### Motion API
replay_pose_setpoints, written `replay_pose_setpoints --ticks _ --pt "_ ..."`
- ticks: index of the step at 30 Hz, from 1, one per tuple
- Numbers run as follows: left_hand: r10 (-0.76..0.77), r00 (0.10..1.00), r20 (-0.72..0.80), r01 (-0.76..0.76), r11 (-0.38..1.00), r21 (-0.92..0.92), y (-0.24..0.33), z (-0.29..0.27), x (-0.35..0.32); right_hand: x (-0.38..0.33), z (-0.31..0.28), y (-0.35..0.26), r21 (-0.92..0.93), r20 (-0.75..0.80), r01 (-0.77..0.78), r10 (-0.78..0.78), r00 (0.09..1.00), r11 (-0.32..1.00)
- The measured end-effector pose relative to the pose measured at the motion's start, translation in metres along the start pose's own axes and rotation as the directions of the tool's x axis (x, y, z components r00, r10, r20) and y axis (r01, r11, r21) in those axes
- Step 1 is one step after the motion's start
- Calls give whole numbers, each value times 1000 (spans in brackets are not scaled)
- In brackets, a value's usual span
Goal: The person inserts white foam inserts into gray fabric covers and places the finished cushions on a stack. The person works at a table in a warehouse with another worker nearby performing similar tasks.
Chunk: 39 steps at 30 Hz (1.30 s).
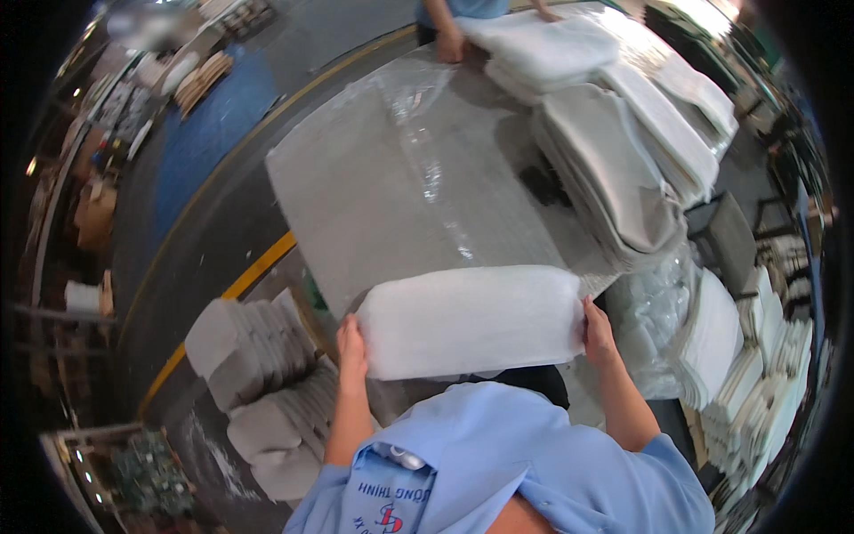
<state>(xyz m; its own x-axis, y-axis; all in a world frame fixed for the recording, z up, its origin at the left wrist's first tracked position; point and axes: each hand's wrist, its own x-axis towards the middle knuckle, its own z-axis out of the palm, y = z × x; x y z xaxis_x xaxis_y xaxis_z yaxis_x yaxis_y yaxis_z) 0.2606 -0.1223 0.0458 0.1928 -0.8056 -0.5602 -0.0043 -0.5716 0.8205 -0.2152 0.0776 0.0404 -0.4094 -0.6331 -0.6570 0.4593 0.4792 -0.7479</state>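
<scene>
A white, soft-looking pad (471, 320) with rounded corners spans the space in front of my body, at the near edge of the grey-topped table (356, 196). Its left end is gripped by my left hand (352, 347), with the fingers partly hidden behind the edge. At the opposite end my right hand (599, 332) is closed on the pad's side. The pad looks level, its broad face toward me; whether it rests on the table edge I cannot tell.
Across the table stand a co-worker's hand (451, 44) and stacked white padding (560, 53). Grey fabric covers (614, 169) lie on the right. Grey cushion pieces (249, 347) are piled at left, white pads (747, 383) at right beside clear plastic bags (654, 311).
</scene>
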Motion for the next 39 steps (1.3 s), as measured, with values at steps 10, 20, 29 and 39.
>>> replay_pose_setpoints --ticks 10,20,29,39 --pt "-175 981 87 177 984 -14 -3 17 15 15 24 17 321 58 -150 138 989 935" --pt "-175 969 175 180 983 -16 13 28 20 22 26 24 219 -165 -185 224 961 958" --pt "199 979 -39 -156 864 479 38 -4 -17 20 13 -34 -109 -254 4 -32 967 994" --pt "186 974 -129 -113 893 436 2 60 -40 44 38 -8 32 -212 -156 160 964 987"
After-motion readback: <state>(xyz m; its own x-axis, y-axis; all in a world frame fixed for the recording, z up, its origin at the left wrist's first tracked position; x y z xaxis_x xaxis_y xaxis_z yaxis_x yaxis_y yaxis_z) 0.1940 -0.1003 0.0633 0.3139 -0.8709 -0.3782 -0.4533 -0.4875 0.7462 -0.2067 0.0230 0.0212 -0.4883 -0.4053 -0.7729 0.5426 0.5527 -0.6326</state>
